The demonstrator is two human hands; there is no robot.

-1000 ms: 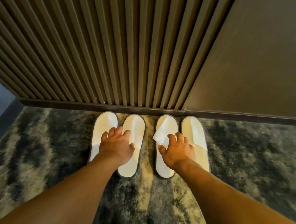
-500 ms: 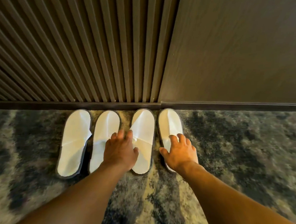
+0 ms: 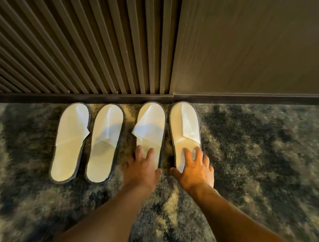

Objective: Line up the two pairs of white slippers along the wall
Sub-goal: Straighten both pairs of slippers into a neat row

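Observation:
Two pairs of white slippers lie side by side on the carpet, toes toward the wall. The left pair, one slipper (image 3: 69,141) and its mate (image 3: 105,143), lies untouched. My left hand (image 3: 141,168) rests with spread fingers on the heel of the third slipper (image 3: 151,126). On the heel of the fourth slipper (image 3: 185,126) my right hand (image 3: 195,169) lies flat, fingers apart. Neither hand grips anything; both press down from above. The heels of the right pair are hidden under my hands.
A dark baseboard (image 3: 119,99) runs along the slatted wall panel (image 3: 85,41) and the plain wall panel (image 3: 252,48). Mottled grey and beige carpet (image 3: 264,164) stretches to both sides and toward me.
My left hand has shifted from the left pair to the third slipper. My right hand has gone from the third to the fourth slipper. The view has panned right.

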